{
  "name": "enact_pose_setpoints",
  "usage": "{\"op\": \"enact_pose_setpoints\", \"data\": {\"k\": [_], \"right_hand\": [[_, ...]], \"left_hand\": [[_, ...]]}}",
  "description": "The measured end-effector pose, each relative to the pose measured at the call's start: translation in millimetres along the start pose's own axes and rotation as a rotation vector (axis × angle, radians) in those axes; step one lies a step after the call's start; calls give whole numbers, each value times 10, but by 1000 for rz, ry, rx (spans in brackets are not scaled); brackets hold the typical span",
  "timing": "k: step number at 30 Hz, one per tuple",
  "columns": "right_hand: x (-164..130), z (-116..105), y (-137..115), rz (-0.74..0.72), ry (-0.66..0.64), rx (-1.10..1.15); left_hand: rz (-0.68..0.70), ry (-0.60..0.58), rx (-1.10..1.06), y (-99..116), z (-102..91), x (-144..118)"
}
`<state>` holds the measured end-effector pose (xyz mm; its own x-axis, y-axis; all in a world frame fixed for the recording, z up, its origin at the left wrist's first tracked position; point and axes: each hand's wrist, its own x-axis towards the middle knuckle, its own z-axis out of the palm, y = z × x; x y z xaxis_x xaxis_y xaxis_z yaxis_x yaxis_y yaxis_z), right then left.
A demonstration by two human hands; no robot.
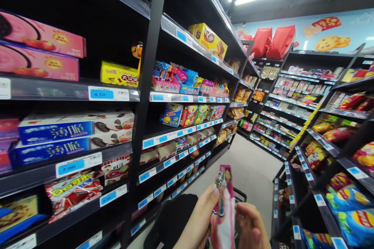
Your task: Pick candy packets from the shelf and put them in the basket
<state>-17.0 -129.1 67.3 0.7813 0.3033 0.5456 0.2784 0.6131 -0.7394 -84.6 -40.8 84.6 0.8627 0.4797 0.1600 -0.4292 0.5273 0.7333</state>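
Observation:
A narrow pink and white snack packet (226, 220) stands upright before me, its dark pink top edge pointing up. My left hand (201, 212) grips it from the left, with the thumb pressed on its printed front. On the other side, my right hand (253, 225) has its fingers curled against the packet's right edge, slightly blurred. The lower ends of both hands and of the packet run out of the frame. Behind the packet, part of a black cart or basket handle (240, 194) shows.
Black shelves on my left carry wafer boxes (55, 134), a gummy bag (73, 190), a yellow box (119, 74) and small candy boxes (189, 115). Chip bags (355, 218) fill the right shelves. A grey floor aisle (251, 163) leads to a back shelf topped with red bags (280, 42).

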Motion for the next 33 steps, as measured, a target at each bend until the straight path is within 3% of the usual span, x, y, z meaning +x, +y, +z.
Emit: {"op": "enact_pose_setpoints", "data": {"k": [3, 7, 11, 15, 21, 28, 33], "right_hand": [[-14, -57, 67, 118, -3, -14], [-61, -39, 80, 246, -104, -160], [-67, 29, 87, 325, -86, -214], [-29, 17, 98, 334, -17, -329], [6, -35, 13, 292, 21, -447], [-29, -16, 4, 348, -4, -302], [-28, -33, 26, 332, -9, -306]], "left_hand": [[162, 150, 150, -10, 14, -19], [193, 265, 365, 36, -52, -24], [225, 369, 522, 71, -66, -44], [240, 382, 554, 63, 20, -83], [268, 297, 555, 129, 130, -125], [267, 316, 521, 158, 170, -155], [288, 370, 627, 183, 215, -209]]}}
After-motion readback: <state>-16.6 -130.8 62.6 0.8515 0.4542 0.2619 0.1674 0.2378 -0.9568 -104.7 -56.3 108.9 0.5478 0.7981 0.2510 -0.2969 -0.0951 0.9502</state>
